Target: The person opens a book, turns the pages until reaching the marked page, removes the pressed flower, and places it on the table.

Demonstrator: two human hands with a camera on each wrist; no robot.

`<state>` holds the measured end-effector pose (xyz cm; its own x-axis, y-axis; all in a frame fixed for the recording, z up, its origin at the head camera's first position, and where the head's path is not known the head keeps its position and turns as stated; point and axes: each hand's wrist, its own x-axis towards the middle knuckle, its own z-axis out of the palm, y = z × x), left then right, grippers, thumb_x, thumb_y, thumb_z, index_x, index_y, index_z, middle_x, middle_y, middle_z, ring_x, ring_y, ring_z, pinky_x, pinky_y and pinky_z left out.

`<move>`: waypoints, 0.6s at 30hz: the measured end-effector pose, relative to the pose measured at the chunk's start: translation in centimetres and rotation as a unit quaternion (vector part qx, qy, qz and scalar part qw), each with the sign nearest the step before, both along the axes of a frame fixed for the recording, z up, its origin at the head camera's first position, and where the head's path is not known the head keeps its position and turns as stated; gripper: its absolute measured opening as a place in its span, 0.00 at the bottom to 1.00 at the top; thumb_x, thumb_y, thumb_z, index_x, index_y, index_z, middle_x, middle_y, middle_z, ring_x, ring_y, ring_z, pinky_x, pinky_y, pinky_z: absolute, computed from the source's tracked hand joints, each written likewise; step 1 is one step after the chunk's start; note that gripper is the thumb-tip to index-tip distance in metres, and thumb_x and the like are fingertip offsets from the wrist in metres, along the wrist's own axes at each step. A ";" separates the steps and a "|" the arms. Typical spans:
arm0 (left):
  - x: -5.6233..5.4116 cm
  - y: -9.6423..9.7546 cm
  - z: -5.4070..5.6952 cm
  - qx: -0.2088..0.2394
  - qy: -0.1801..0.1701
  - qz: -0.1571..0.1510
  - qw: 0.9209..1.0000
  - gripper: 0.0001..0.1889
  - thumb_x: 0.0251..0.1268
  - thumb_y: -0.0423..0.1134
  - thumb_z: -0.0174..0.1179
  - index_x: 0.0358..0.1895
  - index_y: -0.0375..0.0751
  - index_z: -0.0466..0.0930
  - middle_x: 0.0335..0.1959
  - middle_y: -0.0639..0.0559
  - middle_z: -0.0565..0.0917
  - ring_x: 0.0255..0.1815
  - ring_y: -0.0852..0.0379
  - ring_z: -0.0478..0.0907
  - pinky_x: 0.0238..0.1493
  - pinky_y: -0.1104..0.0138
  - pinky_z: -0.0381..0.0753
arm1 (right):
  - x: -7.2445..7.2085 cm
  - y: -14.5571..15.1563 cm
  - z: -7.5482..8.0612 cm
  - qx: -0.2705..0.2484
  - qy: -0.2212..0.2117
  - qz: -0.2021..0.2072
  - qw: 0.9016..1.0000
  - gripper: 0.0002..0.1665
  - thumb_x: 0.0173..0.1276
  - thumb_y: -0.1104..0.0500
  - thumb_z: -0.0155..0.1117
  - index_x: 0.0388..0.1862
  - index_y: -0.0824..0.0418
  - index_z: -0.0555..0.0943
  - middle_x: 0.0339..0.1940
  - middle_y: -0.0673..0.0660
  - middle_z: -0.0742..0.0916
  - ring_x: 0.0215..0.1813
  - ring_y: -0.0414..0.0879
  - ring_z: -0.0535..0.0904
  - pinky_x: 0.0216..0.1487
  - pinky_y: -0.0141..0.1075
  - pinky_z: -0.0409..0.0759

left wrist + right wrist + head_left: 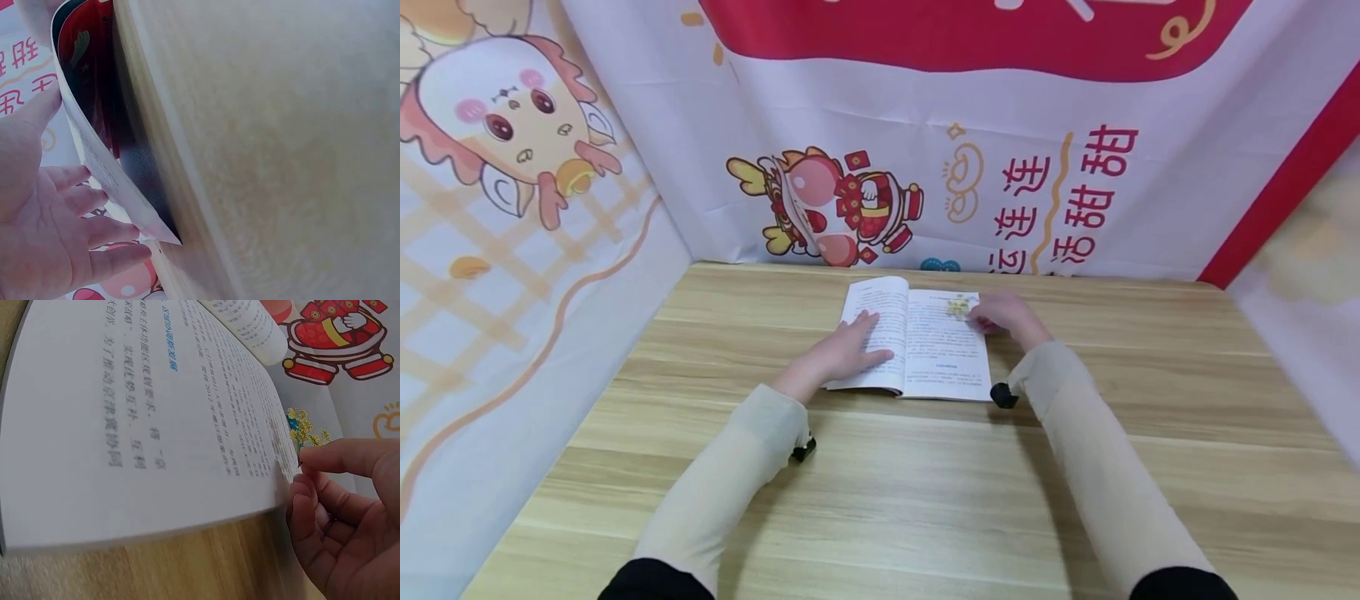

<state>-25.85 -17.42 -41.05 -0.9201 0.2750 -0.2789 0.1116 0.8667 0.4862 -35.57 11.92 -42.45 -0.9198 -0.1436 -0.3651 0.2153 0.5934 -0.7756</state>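
Observation:
An open book [946, 346] with printed pages lies toward the far side of the table. My left hand [842, 350] rests on its left page with the fingers spread; in the left wrist view the straight fingers [103, 234] lie against that page, which lifts a little off the table. Over the upper right corner of the book, my right hand [1009, 315] pinches a small sprig of yellow flowers [303, 427] between thumb and forefinger. From the head view the flowers [958, 307] appear just above the right page. The right hand's other fingers are curled.
The wooden table [880, 483] reaches back to a white printed cloth [850, 108] with cartoon figures and red characters. Another patterned cloth [587, 275] borders the left side. Black wrist pieces [1004, 395] show at both cuffs.

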 end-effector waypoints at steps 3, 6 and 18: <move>0.2 0.2 0.2 0.003 0.004 0.000 1.000 0.45 0.76 0.60 0.56 0.84 0.44 0.47 0.85 0.44 0.43 0.83 0.39 0.39 0.80 0.47 0.44 | 0.5 1.4 0.3 -0.034 -0.014 0.003 0.999 0.10 0.72 0.57 0.65 0.38 0.65 0.83 0.27 0.51 0.84 0.31 0.43 0.78 0.40 0.33 0.77; 0.3 0.3 0.2 0.003 0.010 -0.003 1.000 0.44 0.76 0.59 0.56 0.84 0.43 0.47 0.85 0.44 0.43 0.83 0.39 0.39 0.80 0.47 0.44 | 1.0 2.9 0.5 -0.074 -0.021 0.005 0.997 0.12 0.74 0.58 0.63 0.44 0.68 0.82 0.29 0.51 0.84 0.33 0.43 0.78 0.42 0.33 0.78; 0.2 0.7 0.2 0.004 0.023 -0.001 1.000 0.44 0.76 0.59 0.56 0.84 0.43 0.47 0.85 0.44 0.43 0.84 0.39 0.38 0.80 0.46 0.44 | 2.0 7.9 0.5 -0.135 -0.040 -0.043 0.989 0.23 0.77 0.59 0.61 0.63 0.73 0.75 0.33 0.48 0.87 0.35 0.37 0.81 0.44 0.28 0.81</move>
